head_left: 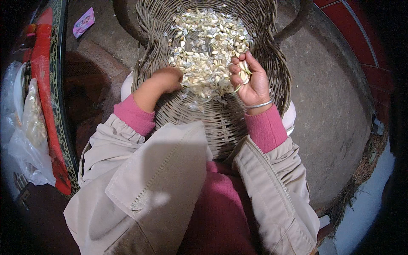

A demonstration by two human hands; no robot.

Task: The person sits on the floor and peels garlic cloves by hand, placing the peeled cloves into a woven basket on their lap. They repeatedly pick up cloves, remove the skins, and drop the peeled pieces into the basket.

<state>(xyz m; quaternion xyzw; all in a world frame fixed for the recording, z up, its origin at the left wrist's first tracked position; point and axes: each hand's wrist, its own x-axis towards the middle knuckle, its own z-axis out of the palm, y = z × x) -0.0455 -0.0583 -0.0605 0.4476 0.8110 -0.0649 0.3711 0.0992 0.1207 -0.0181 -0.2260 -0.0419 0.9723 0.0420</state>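
A wicker basket (204, 129) rests between my knees, its floor covered with pale garlic cloves (208, 32) and bits of papery skin. Several of the cloves have greenish sprouts. My right hand (251, 78) is turned palm up over the right side of the basket, its fingers curled around a few garlic cloves (243, 76) with green tips. On the left, my left hand (166, 79) reaches down at the edge of the heap with its fingers bent inward. The hand's back hides most of the fingertips and whatever they may hold.
The basket's thick handle (293, 25) arches at the far side. At left stands a red, dark-edged table (53, 140) with clear plastic bags (32, 140) on it. A pink packet (83, 22) lies on the concrete floor (327, 114). Red tiles (348, 29) line the far right.
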